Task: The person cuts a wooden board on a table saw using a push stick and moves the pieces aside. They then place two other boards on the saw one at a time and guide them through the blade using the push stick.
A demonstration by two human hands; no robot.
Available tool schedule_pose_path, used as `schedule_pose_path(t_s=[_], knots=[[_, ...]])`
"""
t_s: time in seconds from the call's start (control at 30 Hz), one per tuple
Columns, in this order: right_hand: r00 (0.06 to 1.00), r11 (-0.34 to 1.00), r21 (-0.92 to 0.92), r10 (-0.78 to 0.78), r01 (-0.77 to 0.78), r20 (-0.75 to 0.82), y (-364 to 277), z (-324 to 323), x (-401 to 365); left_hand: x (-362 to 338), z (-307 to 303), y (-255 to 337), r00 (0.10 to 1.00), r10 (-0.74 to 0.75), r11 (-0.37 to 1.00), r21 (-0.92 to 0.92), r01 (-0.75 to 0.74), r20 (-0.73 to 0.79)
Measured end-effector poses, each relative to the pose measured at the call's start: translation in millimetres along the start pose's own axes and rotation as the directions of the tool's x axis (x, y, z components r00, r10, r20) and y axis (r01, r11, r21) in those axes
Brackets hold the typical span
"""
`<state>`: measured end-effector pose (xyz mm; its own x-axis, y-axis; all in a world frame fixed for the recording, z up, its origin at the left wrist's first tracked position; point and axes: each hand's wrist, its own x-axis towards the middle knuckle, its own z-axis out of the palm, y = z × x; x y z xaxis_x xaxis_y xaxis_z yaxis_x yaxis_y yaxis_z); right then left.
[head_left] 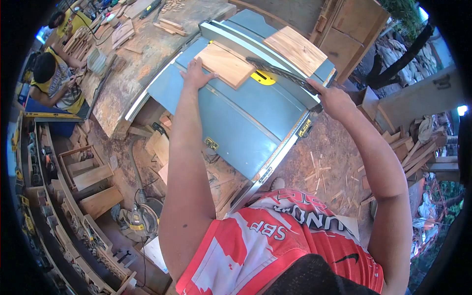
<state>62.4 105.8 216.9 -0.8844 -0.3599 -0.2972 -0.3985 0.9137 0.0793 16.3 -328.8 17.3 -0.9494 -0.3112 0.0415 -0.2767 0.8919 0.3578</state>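
Note:
A wooden board (225, 64) lies flat on the blue table saw (241, 120), alongside the long fence (260, 52). At the board's near left corner, my left hand (195, 76) presses with its fingers spread. My right hand (336, 101) is closed around the handle end of a dark push stick (282, 73). The stick reaches across the fence, and its far tip is right at the board's right end. Beside that end shows the yellow insert plate (264, 78); the blade is hidden. A second wooden board (296, 50) rests beyond the fence.
A sawdust-covered workbench (118, 101) adjoins on the left, where a person in yellow (55, 81) sits; another person (73, 23) is behind. On the floor stands a circular power saw (142, 216) near wooden drawers. Scrap wood (425, 150) is piled at right.

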Motion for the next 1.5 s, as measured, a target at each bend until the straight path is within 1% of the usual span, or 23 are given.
schedule_pose_path(t_s=[0.27, 0.33, 0.4, 0.5, 0.57, 0.63, 0.77, 0.8, 0.83, 0.9, 0.93, 0.97, 1.0, 1.03, 1.07, 1.1, 1.17, 1.23, 1.3, 1.33, 1.37, 1.43, 1.5], knots=[[1.0, 1.0, -0.019, -0.019, 0.019, 0.016, -5.3, -2.1, 15.6, 11.7, -11.6, -5.2, 0.999, -0.018, 1.0, 0.01, 0.018, 0.035], [0.999, 0.999, -0.018, -0.044, 0.044, 0.004, -6.3, -4.1, 20.8, 16.0, -15.2, -8.5, 0.996, -0.008, 1.0, 0.011, 0.007, 0.089], [0.998, 0.998, -0.019, -0.064, 0.064, -0.007, -8.3, -3.8, 27.5, 21.5, -15.0, -10.8, 0.995, -0.022, 1.0, 0.021, 0.02, 0.092], [0.992, 0.993, 0.008, -0.117, 0.117, -0.047, -25.6, -2.4, 52.0, 27.1, -22.3, -10.7, 0.992, -0.033, 0.999, 0.028, 0.03, 0.119], [0.99, 0.987, 0.086, -0.128, 0.133, -0.06, -37.0, -7.9, 73.0, 30.6, -26.4, -12.1, 0.99, -0.041, 0.999, 0.021, 0.038, 0.136], [0.983, 0.983, 0.073, -0.164, 0.17, -0.08, -45.3, -13.6, 91.6, 33.3, -25.1, -16.1, 0.992, -0.015, 0.999, 0.036, 0.01, 0.128], [0.959, 0.966, 0.047, -0.244, 0.253, -0.144, -67.1, -23.9, 132.3, 41.1, -28.9, -20.1, 0.987, -0.038, 0.999, 0.024, 0.034, 0.154], [0.972, 0.973, 0.056, -0.219, 0.224, -0.086, -76.3, -31.1, 147.0, 44.1, -31.6, -21.9, 0.987, -0.044, 0.999, 0.025, 0.04, 0.152], [0.969, 0.971, 0.054, -0.228, 0.233, -0.094, -88.6, -34.3, 165.8, 46.1, -31.9, -26.1, 0.987, -0.049, 0.999, 0.026, 0.045, 0.153], [0.928, 0.937, 0.068, -0.326, 0.342, -0.18, -114.2, -39.2, 201.9, 52.6, -36.2, -34.7, 0.985, -0.057, 0.998, 0.036, 0.052, 0.165], [0.914, 0.932, 0.16, -0.267, 0.326, -0.306, -135.0, -47.2, 205.4, 58.6, -39.1, -37.0, 0.98, -0.061, 0.998, 0.039, 0.054, 0.189], [0.886, 0.913, 0.253, -0.196, 0.321, -0.419, -155.7, -57.1, 206.2, 70.1, -37.8, -46.3, 0.983, -0.061, 0.998, 0.04, 0.055, 0.173], [0.883, 0.913, 0.25, -0.194, 0.322, -0.427, -166.1, -65.7, 203.0, 82.1, -33.4, -57.3, 0.977, -0.062, 0.995, -0.063, 0.076, 0.206], [0.816, 0.851, 0.323, -0.188, 0.413, -0.547, -173.5, -71.8, 194.3, 89.6, -27.2, -64.0, 0.967, -0.057, 0.982, -0.162, 0.1, 0.25], [0.743, 0.778, 0.384, -0.154, 0.498, -0.651, -173.9, -74.4, 181.9, 89.2, -28.0, -57.6, 0.955, -0.144, 0.978, -0.109, 0.177, 0.258], [0.756, 0.783, 0.398, -0.137, 0.479, -0.641, -164.4, -74.8, 162.9, 83.0, -23.9, -50.4, 0.952, -0.132, 0.98, -0.105, 0.167, 0.278], [0.75, 0.741, 0.42, -0.167, 0.524, -0.64, -130.7, -73.8, 112.4, 61.7, -26.6, -29.9, 0.959, -0.275, 0.961, 0.039, 0.272, 0.068], [0.713, 0.701, 0.401, -0.217, 0.589, -0.667, -86.2, -56.7, 62.6, 61.8, -27.3, -30.4, 0.956, -0.274, 0.962, 0.022, 0.273, 0.101], [0.771, 0.764, 0.391, -0.209, 0.513, -0.602, -36.8, -26.5, 14.9, 62.5, -32.4, -28.1, 0.948, -0.29, 0.957, 0.022, 0.289, 0.129], [0.818, 0.792, 0.415, -0.174, 0.447, -0.549, -18.3, -13.0, -12.4, 62.6, -33.5, -27.1, 0.939, -0.308, 0.947, -0.045, 0.318, 0.152], [0.858, 0.815, 0.437, -0.136, 0.381, -0.494, -4.3, -0.7, -39.5, 62.6, -33.5, -26.3, 0.942, -0.299, 0.95, -0.042, 0.309, 0.153], [0.963, 0.784, 0.602, 0.022, 0.149, -0.268, 11.5, 20.4, -90.8, 59.7, -29.0, -24.9, 0.943, -0.29, 0.954, -0.034, 0.299, 0.164], [0.982, 0.713, 0.702, 0.127, 0.007, -0.139, 22.8, 49.8, -128.0, 51.3, -27.3, -16.6, 0.947, -0.279, 0.957, -0.035, 0.288, 0.161]])
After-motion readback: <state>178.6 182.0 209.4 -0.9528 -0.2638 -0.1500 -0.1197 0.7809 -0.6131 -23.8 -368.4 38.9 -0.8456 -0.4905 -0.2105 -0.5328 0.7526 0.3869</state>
